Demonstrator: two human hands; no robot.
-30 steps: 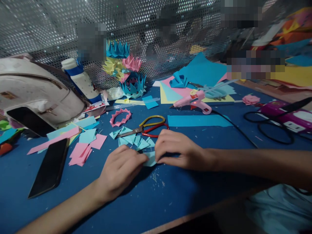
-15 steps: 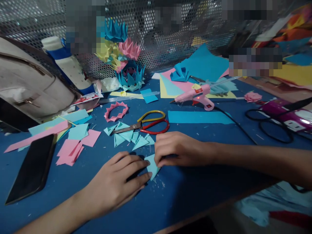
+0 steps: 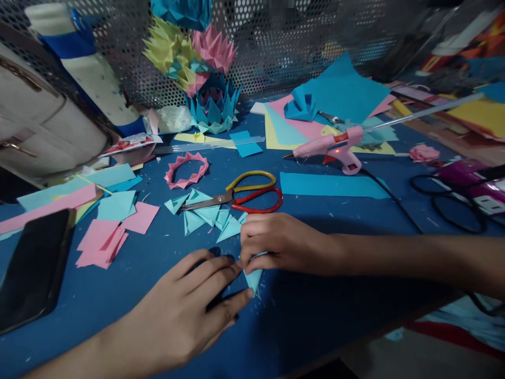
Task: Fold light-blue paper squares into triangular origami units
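Note:
On the blue table (image 3: 300, 316) my right hand (image 3: 280, 243) presses and pinches a small folded light-blue paper triangle (image 3: 253, 278). My left hand (image 3: 189, 310) lies flat beside it with fingers stretched out, the thumb tip touching the paper's lower edge. Just behind the hands lie several folded light-blue triangles (image 3: 207, 216) and a pair of scissors (image 3: 246, 197) with yellow and red handles.
A pink glue gun (image 3: 335, 150) and blue paper strip (image 3: 331, 185) lie at the right. A pink paper ring (image 3: 186, 171), pink squares (image 3: 104, 239), a phone (image 3: 33, 268) and a white bag (image 3: 39, 126) sit at the left. Paper flowers (image 3: 201, 68) stand by the mesh wall.
My left hand has opened from a curl and slid down to lie flat. The paper triangle has turned point-down under my right fingers. The view has moved closer and lower.

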